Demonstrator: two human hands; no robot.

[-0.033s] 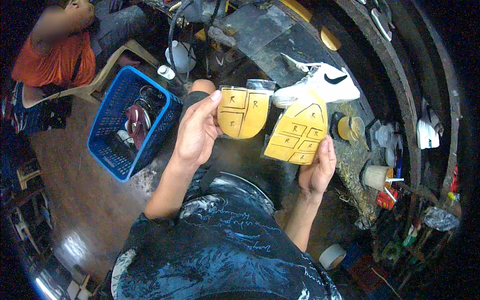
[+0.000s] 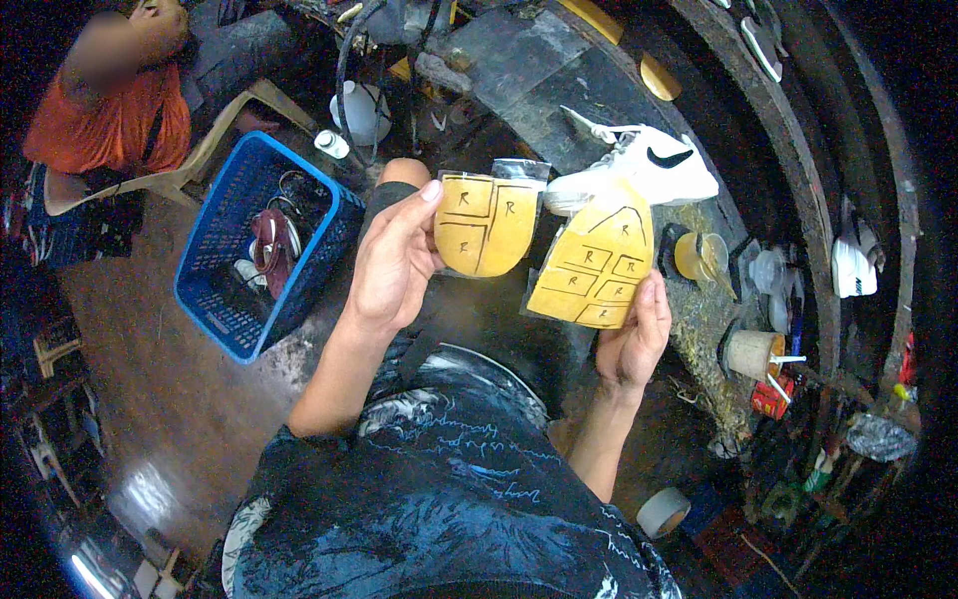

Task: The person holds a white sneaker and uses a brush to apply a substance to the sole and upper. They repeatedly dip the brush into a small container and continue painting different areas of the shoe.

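My left hand (image 2: 394,262) pinches the left edge of a yellow heel-shaped sole pattern piece (image 2: 486,250), with its thumb on top. Dark drawn lines divide that piece, and clear film shows past its edges. Between thumb and fingers, my right hand (image 2: 636,329) grips the lower right edge of a longer yellow forefoot-shaped sole pattern piece (image 2: 564,304), also marked with dark lines and edged in clear film. The two pieces are held up side by side, slightly apart. Just beyond the forefoot piece lies a white sneaker (image 2: 639,170) with a black side mark, its toe partly covered.
To the left stands a blue plastic basket (image 2: 215,334) holding a dark red shoe (image 2: 272,248). A person in an orange top (image 2: 110,130) sits at the far left. Along the right are a tub of yellowish stuff (image 2: 702,257), a cup with brushes (image 2: 750,352) and a tape roll (image 2: 664,513).
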